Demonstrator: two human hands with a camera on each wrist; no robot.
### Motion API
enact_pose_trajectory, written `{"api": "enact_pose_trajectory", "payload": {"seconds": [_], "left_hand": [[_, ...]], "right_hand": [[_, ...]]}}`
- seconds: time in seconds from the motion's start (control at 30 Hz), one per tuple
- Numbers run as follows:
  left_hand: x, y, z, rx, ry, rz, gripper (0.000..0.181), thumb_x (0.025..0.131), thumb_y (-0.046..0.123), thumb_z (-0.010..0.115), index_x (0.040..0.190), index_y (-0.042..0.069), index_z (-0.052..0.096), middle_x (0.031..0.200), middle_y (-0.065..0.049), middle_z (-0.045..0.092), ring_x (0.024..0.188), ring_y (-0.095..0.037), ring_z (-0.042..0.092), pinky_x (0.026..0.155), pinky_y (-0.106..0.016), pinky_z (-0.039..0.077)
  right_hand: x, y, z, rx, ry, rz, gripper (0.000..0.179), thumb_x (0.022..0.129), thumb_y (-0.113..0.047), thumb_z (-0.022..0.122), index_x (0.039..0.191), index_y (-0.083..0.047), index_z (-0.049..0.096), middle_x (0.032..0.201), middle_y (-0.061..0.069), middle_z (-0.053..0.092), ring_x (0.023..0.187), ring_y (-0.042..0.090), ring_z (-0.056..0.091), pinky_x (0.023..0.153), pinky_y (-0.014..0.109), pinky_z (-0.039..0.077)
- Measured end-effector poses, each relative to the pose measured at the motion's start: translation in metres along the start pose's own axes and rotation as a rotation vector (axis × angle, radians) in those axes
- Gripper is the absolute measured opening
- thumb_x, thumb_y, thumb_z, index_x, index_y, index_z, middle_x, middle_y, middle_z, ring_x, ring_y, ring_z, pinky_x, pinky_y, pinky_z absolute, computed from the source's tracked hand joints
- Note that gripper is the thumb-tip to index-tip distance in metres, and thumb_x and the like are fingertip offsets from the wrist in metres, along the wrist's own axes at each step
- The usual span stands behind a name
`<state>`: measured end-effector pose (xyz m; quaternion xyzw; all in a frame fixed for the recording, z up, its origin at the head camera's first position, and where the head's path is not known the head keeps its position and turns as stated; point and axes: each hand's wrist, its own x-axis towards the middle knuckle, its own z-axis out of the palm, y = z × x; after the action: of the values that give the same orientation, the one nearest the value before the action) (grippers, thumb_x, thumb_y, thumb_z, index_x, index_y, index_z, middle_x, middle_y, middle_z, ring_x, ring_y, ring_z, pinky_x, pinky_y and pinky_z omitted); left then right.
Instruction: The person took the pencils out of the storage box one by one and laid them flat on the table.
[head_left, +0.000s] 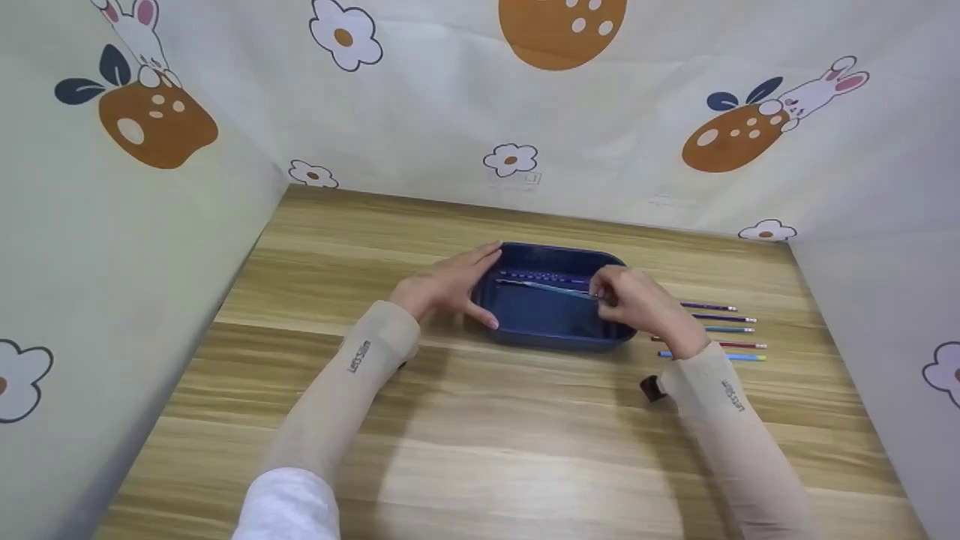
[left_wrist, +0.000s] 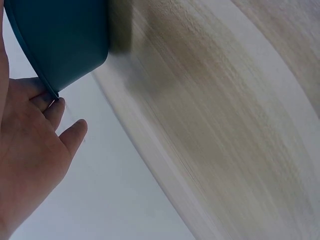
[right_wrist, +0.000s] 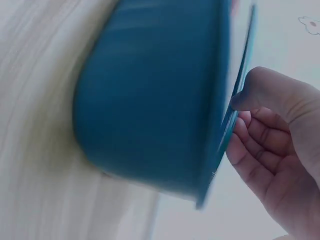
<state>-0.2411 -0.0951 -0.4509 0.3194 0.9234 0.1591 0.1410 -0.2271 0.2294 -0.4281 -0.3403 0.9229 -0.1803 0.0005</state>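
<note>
A dark blue open box [head_left: 555, 341] with rounded corners stands on the wooden table. At its left end my left hand [head_left: 450, 285] touches the rim, thumb and fingers spread apart. My right hand [head_left: 637, 300] is over the box's right end and pinches a slim teal pencil [head_left: 559, 289] between thumb and fingers. The pencil slants across the box interior. Behind it, a purple patterned pencil [head_left: 536, 277] lies inside along the back. In the right wrist view, the pinched pencil [right_wrist: 243, 70] shows beside the box's blurred rim.
Several pencils lie in a row right of the box, among them a blue one [head_left: 720, 356] and a red one [head_left: 742, 345]; my right hand and wrist partly cover them. A pale printed sheet [head_left: 420, 112] forms walls behind and beside the table [head_left: 517, 435].
</note>
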Motion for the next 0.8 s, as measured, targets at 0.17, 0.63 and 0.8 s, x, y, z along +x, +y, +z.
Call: {"api": "enact_pose_trajectory", "payload": {"seconds": [0.17, 0.63, 0.8], "left_hand": [[0.001, 0.002, 0.000, 0.012, -0.007, -0.001, 0.128, 0.060, 0.074, 0.067, 0.152, 0.009, 0.007, 0.160, -0.003, -0.003, 0.146, -0.020, 0.003, 0.119, -0.036, 0.013], [-0.001, 0.001, 0.004, 0.008, 0.021, -0.023, 0.131, 0.056, 0.078, 0.065, 0.152, 0.010, 0.009, 0.160, 0.001, -0.003, 0.146, -0.019, 0.006, 0.118, -0.035, 0.014], [0.001, 0.000, 0.003, 0.007, 0.023, -0.002, 0.131, 0.056, 0.078, 0.065, 0.152, 0.009, 0.010, 0.160, -0.003, -0.001, 0.146, -0.021, 0.006, 0.118, -0.036, 0.014]], "right_hand": [[-0.009, -0.007, -0.018, 0.010, 0.052, -0.039, 0.017, 0.076, 0.001, 0.061, 0.090, -0.008, 0.063, 0.083, 0.002, 0.061, 0.067, 0.012, 0.051, 0.058, 0.027, 0.046], [-0.087, 0.041, -0.032, -0.102, 0.142, -0.022, 0.020, 0.068, 0.006, 0.067, 0.081, -0.007, 0.063, 0.075, -0.002, 0.062, 0.066, 0.006, 0.054, 0.055, 0.024, 0.050], [-0.127, 0.063, -0.030, -0.103, 0.149, 0.035, 0.023, 0.064, 0.010, 0.069, 0.078, -0.007, 0.062, 0.074, -0.002, 0.059, 0.065, 0.005, 0.052, 0.054, 0.021, 0.048]]}}
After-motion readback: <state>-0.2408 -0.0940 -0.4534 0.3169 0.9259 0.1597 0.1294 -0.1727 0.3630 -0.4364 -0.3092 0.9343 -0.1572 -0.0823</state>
